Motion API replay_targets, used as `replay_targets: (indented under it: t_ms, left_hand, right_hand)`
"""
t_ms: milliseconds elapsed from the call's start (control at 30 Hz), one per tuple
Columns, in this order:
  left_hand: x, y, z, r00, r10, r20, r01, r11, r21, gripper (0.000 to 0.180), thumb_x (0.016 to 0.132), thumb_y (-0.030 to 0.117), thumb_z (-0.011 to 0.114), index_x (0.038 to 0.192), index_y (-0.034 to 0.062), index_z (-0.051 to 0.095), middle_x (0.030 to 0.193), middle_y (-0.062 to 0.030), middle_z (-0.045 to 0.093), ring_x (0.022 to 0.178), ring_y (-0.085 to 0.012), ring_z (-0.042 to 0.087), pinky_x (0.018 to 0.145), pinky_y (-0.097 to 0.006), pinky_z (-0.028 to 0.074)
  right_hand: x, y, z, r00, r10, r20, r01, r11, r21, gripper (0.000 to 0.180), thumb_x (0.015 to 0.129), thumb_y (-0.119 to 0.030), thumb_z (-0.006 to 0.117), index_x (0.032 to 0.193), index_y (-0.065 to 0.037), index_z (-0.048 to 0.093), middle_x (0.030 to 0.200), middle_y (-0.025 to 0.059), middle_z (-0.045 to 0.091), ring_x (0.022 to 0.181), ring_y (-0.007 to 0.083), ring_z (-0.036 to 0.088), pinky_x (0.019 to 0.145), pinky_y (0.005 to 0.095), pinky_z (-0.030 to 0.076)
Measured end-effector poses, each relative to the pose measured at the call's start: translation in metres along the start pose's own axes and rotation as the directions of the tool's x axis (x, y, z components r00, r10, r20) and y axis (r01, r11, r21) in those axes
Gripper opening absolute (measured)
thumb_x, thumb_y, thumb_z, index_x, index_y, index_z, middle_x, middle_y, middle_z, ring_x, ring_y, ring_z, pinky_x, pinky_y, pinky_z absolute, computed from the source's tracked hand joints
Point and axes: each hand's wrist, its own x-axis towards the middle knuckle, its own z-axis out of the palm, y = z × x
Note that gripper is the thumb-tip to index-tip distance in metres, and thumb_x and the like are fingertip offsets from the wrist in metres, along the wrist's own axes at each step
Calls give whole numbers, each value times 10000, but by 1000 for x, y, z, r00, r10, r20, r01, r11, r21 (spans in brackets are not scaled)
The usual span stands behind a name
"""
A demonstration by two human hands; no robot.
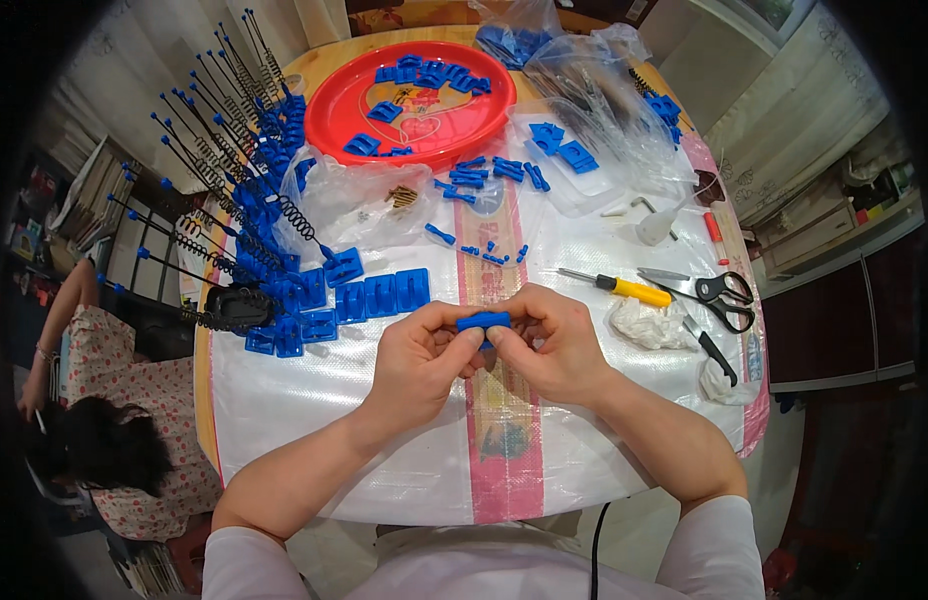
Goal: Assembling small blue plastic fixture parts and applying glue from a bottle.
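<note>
Left hand (pixel 416 357) and right hand (pixel 544 345) both pinch small blue plastic part (pixel 483 321) betw. fingertips, above white woven sheet (pixel 314 420). Flat blue pieces (pixel 384 294) lie just beyond grip, left; yellow-handled screwdriver (pixel 616 286) beyond, right.

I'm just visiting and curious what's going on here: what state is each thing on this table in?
Blue part: pinched between both hands.
Left hand: closed on the part.
Right hand: closed on the part.
Red tray: holds loose blue pieces.
Scissors: lying flat, blades shut.
Screwdriver: lying flat, untouched.
Spring rods: piled together at the left.
</note>
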Motion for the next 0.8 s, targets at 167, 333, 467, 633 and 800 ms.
replay_targets:
  t_ms: [167,333,467,633,800]
  left_hand:
    - [0,-2,1,1000,-9,-16,9,999,-38,202,956,34,593,1150,-15,620,950,-75,691,787,-88,659,671,-214,542]
    - [0,-1,1,1000,-6,-21,6,1000,3,204,954,31,594,1152,-13,616,981,-81,694,804,-92,667,671,-210,542]
    - [-1,-2,0,1000,-16,-27,16,1000,14,207,954,32,593,1155,-14,613,975,-79,694,809,-94,671,680,-212,545]
    - [0,-3,0,999,-25,-32,25,1000,-1,203,956,26,589,1153,-16,617,955,-77,692,796,-94,666,680,-215,548]
    - [0,-2,1,999,-14,-29,13,1000,-19,198,956,6,580,1146,-20,628,924,-75,688,771,-91,651,681,-223,547]
  right_hand:
    - [0,-1,-1,1000,9,7,-9,1000,-16,129,852,-82,697,929,13,656,772,70,644,605,83,609,538,246,480]
    - [1,0,-2,1000,-7,10,7,1000,-28,139,848,-87,699,937,13,661,772,72,643,604,87,607,539,247,484]
    - [1,0,-2,1000,-17,13,18,999,-28,141,847,-86,700,939,13,662,767,73,642,604,93,608,538,250,487]
    - [0,1,-3,1000,-2,15,2,1000,-12,141,846,-86,701,936,14,659,761,74,640,603,99,613,533,252,487]
    - [0,2,-2,1000,-3,9,3,1000,2,139,843,-85,703,928,16,659,760,76,639,599,104,616,530,254,488]
